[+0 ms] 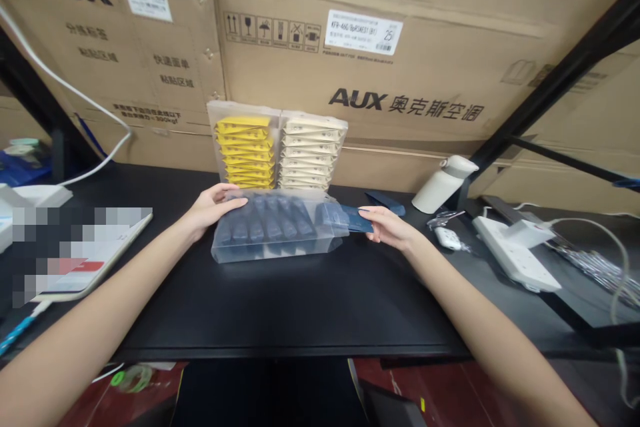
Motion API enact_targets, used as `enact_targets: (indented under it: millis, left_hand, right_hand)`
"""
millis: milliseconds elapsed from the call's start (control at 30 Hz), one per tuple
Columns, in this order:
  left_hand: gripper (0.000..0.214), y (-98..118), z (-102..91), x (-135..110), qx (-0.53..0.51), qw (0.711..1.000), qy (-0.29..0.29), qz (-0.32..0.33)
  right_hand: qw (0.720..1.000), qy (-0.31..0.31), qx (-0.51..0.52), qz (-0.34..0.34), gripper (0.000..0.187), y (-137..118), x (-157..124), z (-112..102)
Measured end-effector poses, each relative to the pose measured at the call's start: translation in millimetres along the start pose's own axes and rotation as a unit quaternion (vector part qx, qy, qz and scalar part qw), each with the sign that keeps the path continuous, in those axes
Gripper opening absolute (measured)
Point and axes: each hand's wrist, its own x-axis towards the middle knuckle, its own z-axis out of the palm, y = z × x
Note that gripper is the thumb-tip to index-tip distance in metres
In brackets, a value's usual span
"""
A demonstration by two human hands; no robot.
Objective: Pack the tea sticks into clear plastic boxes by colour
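A clear plastic box (280,250) lies on the black table with several dark blue packets (265,217) lined up inside. My left hand (213,210) grips the box's left end, thumb on top. At the open right end, my right hand (385,223) pinches a dark blue packet (357,219) that is partly inside the box. Behind its fingers another dark blue packet (387,202) lies on the table. Two clear boxes stand upright behind, one with yellow packets (245,150), the other with cream packets (310,150).
To the right are a white bottle (445,185), a white earphone case (449,238) and a white power strip (520,253). A tablet (100,260) with a cable lies left. Large cardboard boxes (300,80) stand behind the table (280,313), with black metal posts at both sides.
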Motion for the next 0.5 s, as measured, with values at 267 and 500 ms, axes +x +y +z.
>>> enact_targets:
  millis: [267, 500]
  left_hand:
    - [0.066, -2.4, 0.2, 1.8, 0.003, 1.0, -0.01, 0.011]
    - [0.065, 1.1, 1.1, -1.4, 0.0, 1.0, -0.001, 0.002]
  right_hand:
    - [0.996, 0.073, 0.026, -0.052, 0.033, 8.3, 3.9, 33.1]
    - [0.992, 0.077, 0.046, -0.086, 0.027, 11.8, 3.1, 48.5]
